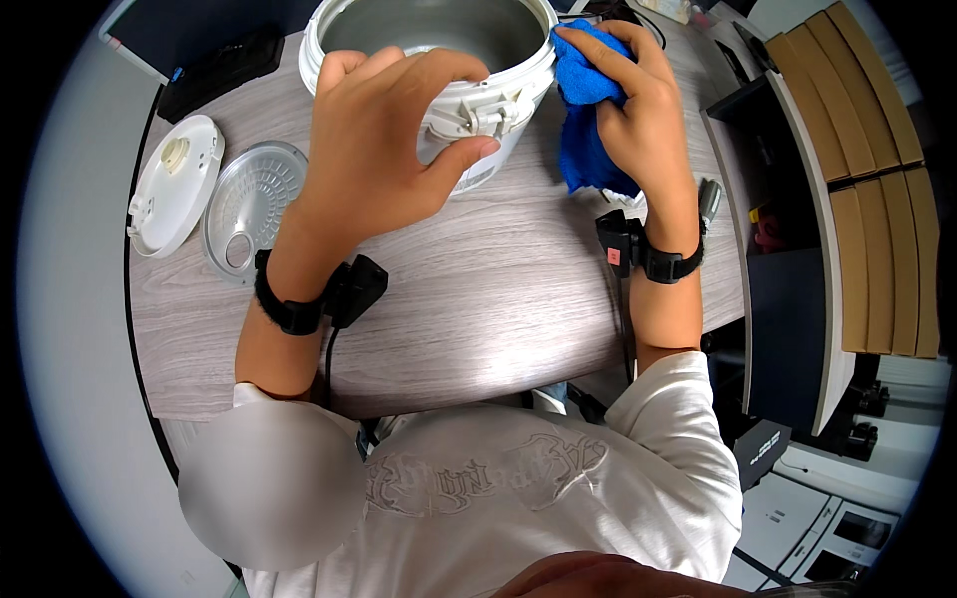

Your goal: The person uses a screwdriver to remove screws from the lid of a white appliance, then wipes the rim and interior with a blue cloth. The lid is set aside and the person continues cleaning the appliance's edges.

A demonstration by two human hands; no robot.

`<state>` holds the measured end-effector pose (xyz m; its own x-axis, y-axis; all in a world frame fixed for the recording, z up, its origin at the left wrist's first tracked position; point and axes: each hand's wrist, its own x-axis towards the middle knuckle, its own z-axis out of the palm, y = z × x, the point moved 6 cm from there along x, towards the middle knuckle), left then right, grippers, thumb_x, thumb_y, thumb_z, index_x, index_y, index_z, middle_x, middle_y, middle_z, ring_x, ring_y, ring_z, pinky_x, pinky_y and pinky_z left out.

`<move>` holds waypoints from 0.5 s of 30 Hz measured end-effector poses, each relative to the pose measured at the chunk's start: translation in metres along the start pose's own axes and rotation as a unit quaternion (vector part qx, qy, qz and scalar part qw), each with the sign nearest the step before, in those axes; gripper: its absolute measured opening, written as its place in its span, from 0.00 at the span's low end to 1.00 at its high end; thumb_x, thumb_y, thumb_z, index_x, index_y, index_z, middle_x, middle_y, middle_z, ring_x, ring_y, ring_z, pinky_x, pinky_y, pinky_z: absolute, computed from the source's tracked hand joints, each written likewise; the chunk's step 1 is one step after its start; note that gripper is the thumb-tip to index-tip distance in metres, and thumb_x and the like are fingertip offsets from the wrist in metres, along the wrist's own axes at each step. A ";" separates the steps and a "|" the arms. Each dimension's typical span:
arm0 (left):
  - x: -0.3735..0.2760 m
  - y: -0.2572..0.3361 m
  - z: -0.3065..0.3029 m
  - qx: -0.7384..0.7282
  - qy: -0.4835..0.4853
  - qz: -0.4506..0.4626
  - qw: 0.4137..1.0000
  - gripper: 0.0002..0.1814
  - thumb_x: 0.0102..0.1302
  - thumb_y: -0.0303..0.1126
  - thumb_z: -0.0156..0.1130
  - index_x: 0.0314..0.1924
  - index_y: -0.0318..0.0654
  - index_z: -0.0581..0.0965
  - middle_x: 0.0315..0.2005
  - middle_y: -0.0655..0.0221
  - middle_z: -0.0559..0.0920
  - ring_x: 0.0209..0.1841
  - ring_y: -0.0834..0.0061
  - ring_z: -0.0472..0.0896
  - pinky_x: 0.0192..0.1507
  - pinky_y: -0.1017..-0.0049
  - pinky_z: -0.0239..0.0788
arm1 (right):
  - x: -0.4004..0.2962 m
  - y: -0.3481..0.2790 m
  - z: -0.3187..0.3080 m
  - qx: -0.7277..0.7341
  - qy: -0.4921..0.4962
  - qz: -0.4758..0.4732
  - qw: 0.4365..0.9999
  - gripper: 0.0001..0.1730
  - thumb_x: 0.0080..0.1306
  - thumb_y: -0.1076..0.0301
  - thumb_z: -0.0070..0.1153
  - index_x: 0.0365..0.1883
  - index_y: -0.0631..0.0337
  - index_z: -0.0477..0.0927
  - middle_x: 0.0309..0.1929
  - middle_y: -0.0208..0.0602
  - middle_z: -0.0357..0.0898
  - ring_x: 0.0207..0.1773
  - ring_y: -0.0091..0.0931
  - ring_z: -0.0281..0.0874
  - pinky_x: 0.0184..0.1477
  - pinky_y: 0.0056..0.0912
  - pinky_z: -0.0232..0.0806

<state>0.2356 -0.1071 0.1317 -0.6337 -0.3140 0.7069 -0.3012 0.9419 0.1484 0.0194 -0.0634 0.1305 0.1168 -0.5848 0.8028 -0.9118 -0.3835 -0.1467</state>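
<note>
A white rice cooker body (463, 168) with a grey inner cavity stands uncovered at the far side of the table. My left hand (374, 142) is at its near rim, index finger over the edge and thumb beside the white plastic latch (497, 116); its other fingertips are hidden. Bunched in my right hand (647, 112) is a blue cloth (591, 71), pressed to the right side of the rim and hanging down towards the table. To the left lie a round white lid (176, 198) and a perforated metal inner lid (258, 198).
The wood-grain table (463, 299) curves towards my body. A black case-like object (220, 71) lies at the back left. Near my right wrist is a grey-handled tool (710, 200). Dark shelving (789, 321) and cardboard boxes (882, 254) border the right side. Cabled black devices are strapped to both wrists.
</note>
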 end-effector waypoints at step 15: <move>-0.001 -0.001 0.000 0.007 -0.001 0.013 1.000 0.24 0.55 0.39 0.79 0.52 0.45 0.83 0.38 0.75 0.88 0.34 0.76 0.77 0.49 0.68 0.55 | 0.003 -0.012 -0.001 0.038 -0.018 -0.011 0.999 0.34 0.48 0.89 0.55 0.51 0.47 0.89 0.54 0.45 0.82 0.55 0.45 0.80 0.58 0.47 0.72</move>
<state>0.2363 -0.1075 0.1311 -0.6431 -0.2905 0.7085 -0.2949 0.9478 0.1210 0.0308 -0.0598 0.1353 0.1527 -0.5999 0.7854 -0.8759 -0.4501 -0.1736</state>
